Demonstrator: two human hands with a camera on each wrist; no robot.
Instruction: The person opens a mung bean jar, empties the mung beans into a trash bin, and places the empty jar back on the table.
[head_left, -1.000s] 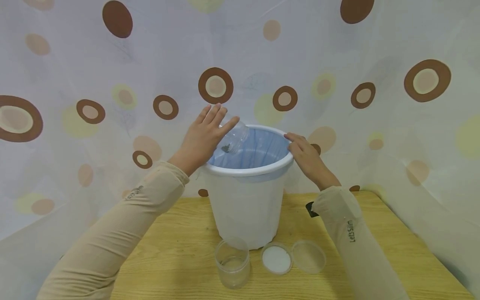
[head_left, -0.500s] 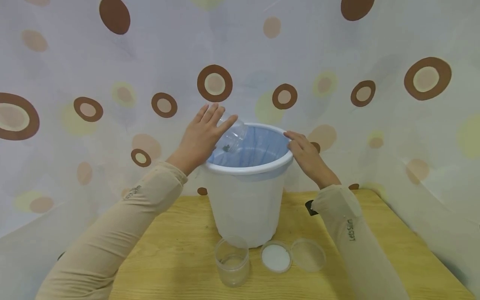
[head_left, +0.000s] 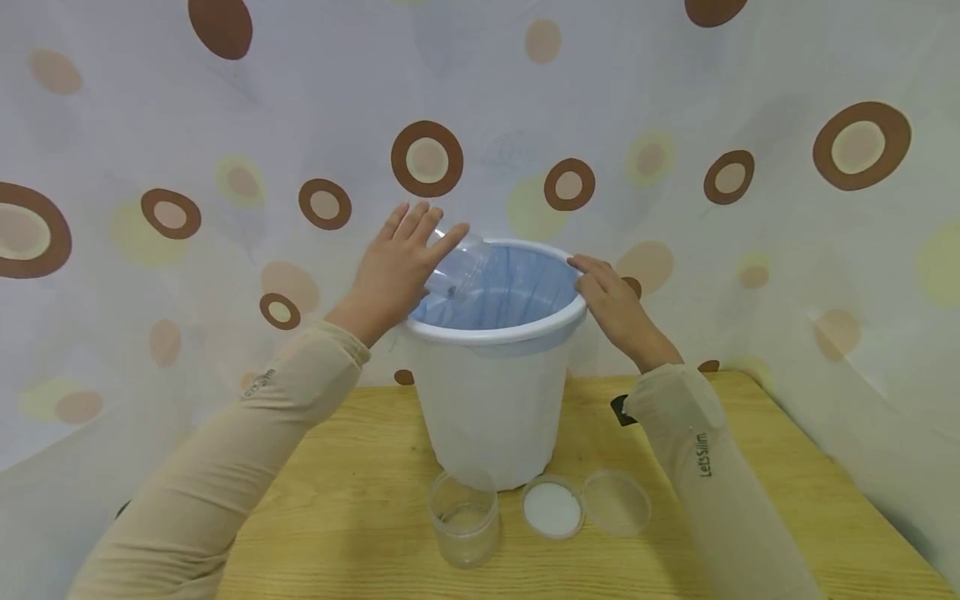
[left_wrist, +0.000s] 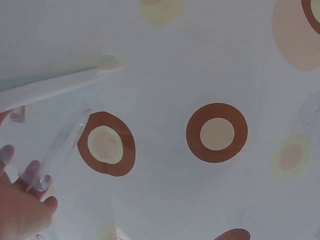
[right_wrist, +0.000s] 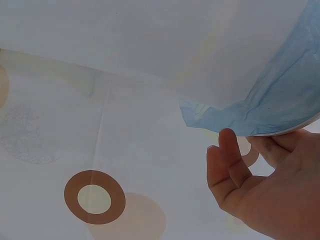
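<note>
A white trash bin [head_left: 491, 408] with a blue bag liner [head_left: 528, 287] stands in the middle of the head view. My left hand [head_left: 393, 271] holds a clear plastic jar [head_left: 468, 254] tipped over the bin's left side, with a small dark bit near its mouth. In the left wrist view, fingertips show through the clear wall of that jar [left_wrist: 67, 140]. On the other side, my right hand [head_left: 618, 317] grips the bin's rim, some fingers over the edge. From the right wrist, the liner [right_wrist: 270, 107] hangs outside the rim above my fingers.
In front of the bin, a second clear jar [head_left: 465, 537] stands upright on the wooden table [head_left: 352, 483]. Beside it lie a round lid with a white inside [head_left: 552, 510] and a clear lid [head_left: 617, 503]. A spotted sheet [head_left: 495, 108] hangs close behind.
The dark green clump in the tilted jar now looks smaller. My left hand has shifted slightly, still holding the jar; the right hand stays at the rim. The head view has tipped down a little.
</note>
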